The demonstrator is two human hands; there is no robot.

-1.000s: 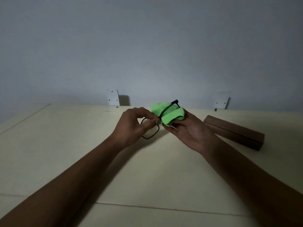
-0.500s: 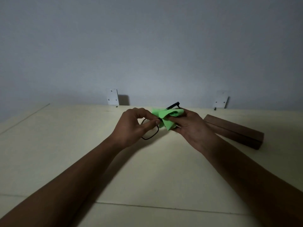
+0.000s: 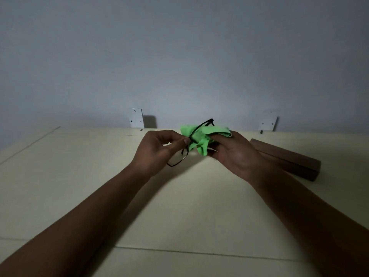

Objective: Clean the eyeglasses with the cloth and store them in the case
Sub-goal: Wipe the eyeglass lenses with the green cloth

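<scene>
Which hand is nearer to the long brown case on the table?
Right. The right hand, holding the green cloth, is just beside the long brown case; the left hand is farther, beyond the black-framed eyeglasses.

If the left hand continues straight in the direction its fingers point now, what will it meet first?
Probably the green cloth, wrapped over the eyeglasses that the left hand pinches and bunched in the right hand. Depth is uncertain.

Dim, grainy room light. The wall [image 3: 179, 47] glows brightest mid-frame and darkens toward the corners. Soft shadows fall beneath both forearms onto the bench [image 3: 60, 166]. The bench's edges bow near the frame sides.
</scene>
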